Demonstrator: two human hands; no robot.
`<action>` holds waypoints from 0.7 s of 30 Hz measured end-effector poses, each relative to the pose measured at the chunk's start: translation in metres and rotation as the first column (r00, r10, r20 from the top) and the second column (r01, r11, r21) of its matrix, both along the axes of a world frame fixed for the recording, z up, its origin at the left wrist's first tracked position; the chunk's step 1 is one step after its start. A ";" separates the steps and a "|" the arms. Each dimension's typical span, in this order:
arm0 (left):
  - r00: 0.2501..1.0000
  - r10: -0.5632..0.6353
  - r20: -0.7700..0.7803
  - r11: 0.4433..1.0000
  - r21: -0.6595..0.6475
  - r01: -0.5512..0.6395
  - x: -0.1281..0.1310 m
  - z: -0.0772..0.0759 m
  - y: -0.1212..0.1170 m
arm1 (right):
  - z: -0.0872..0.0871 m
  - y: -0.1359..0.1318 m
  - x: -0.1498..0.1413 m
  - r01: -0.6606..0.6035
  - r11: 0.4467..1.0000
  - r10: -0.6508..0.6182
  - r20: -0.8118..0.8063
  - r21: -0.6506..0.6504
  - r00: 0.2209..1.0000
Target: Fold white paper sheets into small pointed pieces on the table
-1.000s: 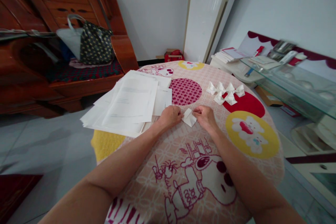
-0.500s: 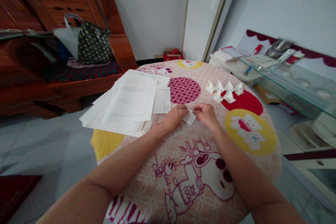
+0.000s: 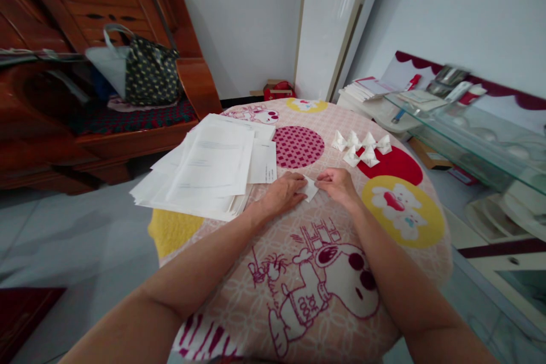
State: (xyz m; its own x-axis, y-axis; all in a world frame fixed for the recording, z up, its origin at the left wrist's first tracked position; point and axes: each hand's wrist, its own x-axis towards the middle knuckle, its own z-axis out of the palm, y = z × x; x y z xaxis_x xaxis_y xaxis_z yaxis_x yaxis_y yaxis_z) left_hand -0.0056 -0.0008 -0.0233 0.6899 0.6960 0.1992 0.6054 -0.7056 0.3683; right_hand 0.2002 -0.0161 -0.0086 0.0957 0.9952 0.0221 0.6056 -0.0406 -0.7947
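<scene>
A small folded piece of white paper [image 3: 310,189] lies on the patterned tablecloth [image 3: 273,239] between my hands. My left hand [image 3: 285,190] rests on its left side, fingers closed together over the edge. At its right corner, my right hand [image 3: 335,183] pinches the paper between thumb and fingers. Several folded white paper shapes [image 3: 369,154] with pointed tips stand in two rows beyond my right hand, partly on a red circle of the cloth. Left of my left hand sits a stack of white printed sheets [image 3: 213,159], its edges uneven.
On the right, a glass shelf [image 3: 469,136] holds a metal bowl, a cup and papers close to the table. A wooden bench [image 3: 145,131] at the left carries a dark patterned bag [image 3: 151,71]. A tall white cabinet-like unit [image 3: 330,28] stands behind the table.
My left hand has flattened further over the paper's left side, fingers lower on it. The right hand keeps its pinch at the right corner. The view has shifted slightly.
</scene>
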 end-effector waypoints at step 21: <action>0.982 0.038 0.184 0.994 -0.106 -0.019 -0.003 0.000 0.011 | -0.003 -0.008 -0.015 -0.384 0.900 0.317 0.292 0.207 0.902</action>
